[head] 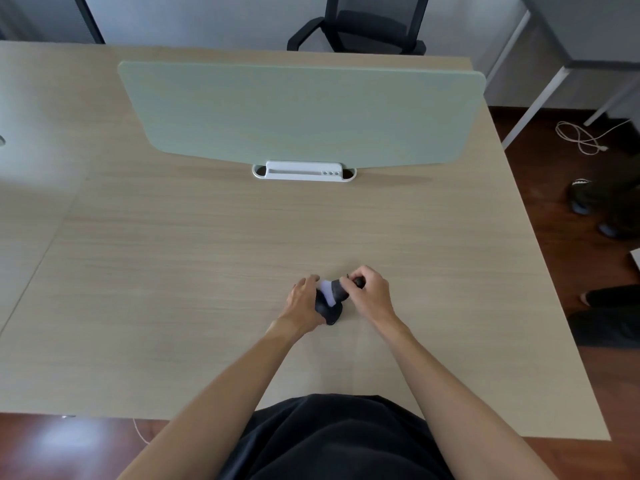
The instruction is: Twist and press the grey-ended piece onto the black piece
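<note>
**Two hands on a small dark bundle at a pale wooden desk**

A pale wood-grain desk (207,271) fills most of the view, with dark reddish flooring showing past its right and near edges. Near the middle of the desk's front half lies a small dark bundle (330,303), black and grey with a white patch on its upper left; it looks like soft fabric, though what it is cannot be told for sure. It rests on the desktop between the two hands.

The left hand (304,299) is curled round the bundle's left and lower side, thumb low and fingers over the top, holding it. The right hand (369,292) pinches the bundle's upper right end between thumb and bent fingers. Both forearms are bare and reach forward from a black-clad torso at the bottom edge.

Farther back, well apart from the hands, a pale green divider panel (301,112) stands across the desk, seated in a white holder (304,171) with a slot and three small holes. Behind it a black office chair (363,26) faces the desk. On the floor to the right lie a coiled white cable (581,138) and several dark shoes (581,197), and a grey metal-legged table (588,46) stands in the far corner.
</note>
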